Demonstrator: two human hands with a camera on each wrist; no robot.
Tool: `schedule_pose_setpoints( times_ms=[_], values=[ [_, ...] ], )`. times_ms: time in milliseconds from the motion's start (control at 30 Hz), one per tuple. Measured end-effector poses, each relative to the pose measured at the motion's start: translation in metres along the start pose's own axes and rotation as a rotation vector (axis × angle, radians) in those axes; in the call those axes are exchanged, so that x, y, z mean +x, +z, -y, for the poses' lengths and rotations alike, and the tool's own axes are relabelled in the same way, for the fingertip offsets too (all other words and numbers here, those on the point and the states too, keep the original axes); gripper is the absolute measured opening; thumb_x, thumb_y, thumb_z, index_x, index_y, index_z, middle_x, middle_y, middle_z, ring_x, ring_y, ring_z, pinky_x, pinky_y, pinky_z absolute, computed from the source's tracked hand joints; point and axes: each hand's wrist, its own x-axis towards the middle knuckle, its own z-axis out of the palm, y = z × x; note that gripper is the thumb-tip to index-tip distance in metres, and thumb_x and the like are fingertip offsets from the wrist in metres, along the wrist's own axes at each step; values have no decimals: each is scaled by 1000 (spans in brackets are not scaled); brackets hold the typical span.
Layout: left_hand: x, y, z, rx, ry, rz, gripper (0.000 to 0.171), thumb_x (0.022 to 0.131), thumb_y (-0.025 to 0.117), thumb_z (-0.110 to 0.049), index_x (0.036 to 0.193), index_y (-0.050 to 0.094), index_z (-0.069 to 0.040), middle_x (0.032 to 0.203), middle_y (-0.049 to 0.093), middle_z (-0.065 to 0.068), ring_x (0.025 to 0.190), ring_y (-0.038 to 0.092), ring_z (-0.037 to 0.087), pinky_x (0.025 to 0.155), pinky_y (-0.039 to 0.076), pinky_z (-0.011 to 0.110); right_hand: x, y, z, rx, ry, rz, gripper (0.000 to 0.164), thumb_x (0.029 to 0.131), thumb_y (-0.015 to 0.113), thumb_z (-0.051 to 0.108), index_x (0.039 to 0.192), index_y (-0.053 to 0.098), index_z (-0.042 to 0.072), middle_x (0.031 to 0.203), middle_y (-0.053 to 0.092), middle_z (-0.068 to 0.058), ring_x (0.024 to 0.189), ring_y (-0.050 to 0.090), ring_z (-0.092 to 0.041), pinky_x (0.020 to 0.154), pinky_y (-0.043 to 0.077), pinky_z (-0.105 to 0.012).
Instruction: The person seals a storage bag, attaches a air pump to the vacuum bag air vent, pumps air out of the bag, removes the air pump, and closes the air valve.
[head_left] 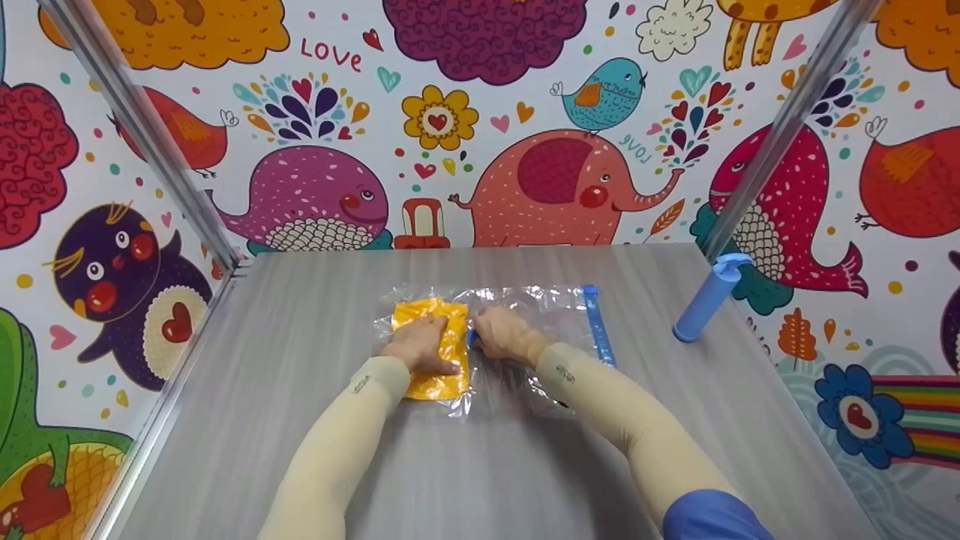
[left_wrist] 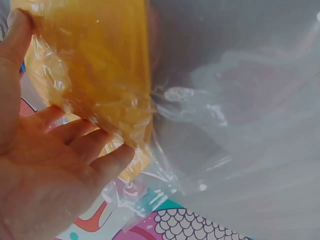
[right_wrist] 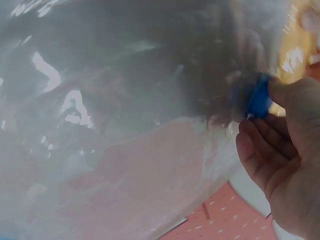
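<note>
A clear plastic storage bag (head_left: 559, 315) lies flat, with a blue zip strip (head_left: 600, 330) along its right edge. Folded yellow cloth (head_left: 459, 341) is inside its left part. My left hand (head_left: 420, 343) rests over the cloth through the plastic, its fingers spread and fairly straight in the left wrist view. At the cloth's right edge, my right hand (head_left: 506, 334) pinches a round blue valve cap (right_wrist: 259, 97) on the bag between thumb and fingers. The right hand partly covers the cap in the head view.
A blue hand pump (head_left: 701, 304) stands upright on the grey wood-grain table (head_left: 247, 390), right of the bag. Metal posts (head_left: 780, 142) rise at the table's back corners. A wall with cartoon animals (head_left: 555, 187) closes off the back and sides.
</note>
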Motion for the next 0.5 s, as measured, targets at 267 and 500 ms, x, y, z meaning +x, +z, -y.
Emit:
schedule_pose_setpoints(
  times_ms=[267, 500],
  values=[
    [1, 1, 0, -15, 15, -8, 106, 95, 88, -56, 176, 35, -12, 185, 32, 21, 173, 31, 41, 144, 25, 59, -2, 9, 13, -63, 124, -68, 27, 102, 78, 30, 93, 77, 4, 90, 79, -15, 84, 80, -36, 76, 70, -50],
    [3, 3, 1, -23, 12, -9, 109, 92, 89, -57, 176, 35, -12, 184, 33, 21, 172, 33, 42, 144, 26, 59, -4, 15, 14, 15, 161, -122, 22, 99, 79, 25, 92, 76, 4, 86, 80, -16, 82, 79, -38, 75, 69, -53]
  ],
)
